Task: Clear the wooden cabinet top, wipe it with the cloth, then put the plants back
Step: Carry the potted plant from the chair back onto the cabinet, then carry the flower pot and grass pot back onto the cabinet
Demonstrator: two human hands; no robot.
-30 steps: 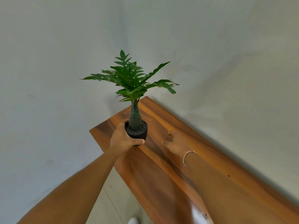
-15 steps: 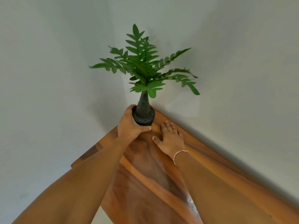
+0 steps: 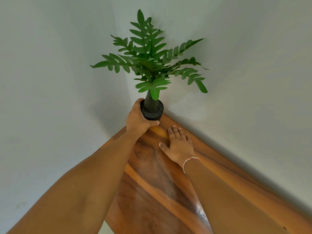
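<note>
Two bare forearms reached away from the camera over a wooden cabinet top (image 3: pixel 148 179), whose grain ran in dark and orange bands from 5 o'clock toward the far corner at 12 o'clock. A glossy patch of reflected light showed on the wood beside the right forearm, low in the view. A thin bracelet (image 3: pixel 190 162) of pale and red thread circled the right wrist.

Farther on, the right hand (image 3: pixel 178 146) lay palm down on the cabinet top, its fingers (image 3: pixel 174 132) straight and slightly apart, pointing toward 12 o'clock, with the thumb spread out toward 9 o'clock. It held nothing.

Just beyond, at 11 o'clock from that hand, the left hand (image 3: pixel 139 118) gripped a small black pot (image 3: pixel 154 113), the thumb curled across the pot's near side and the fingers wrapped round its far left side, out of sight. The pot stood upright at the far corner of the cabinet top; whether its base touched the wood could not be told. Dark gravel filled it, and a thick ribbed stem rose from the middle.

The plant (image 3: pixel 148 59) spread its lobed green leaves above the pot against two pale walls (image 3: pixel 244 65) that met in the corner behind it.
</note>
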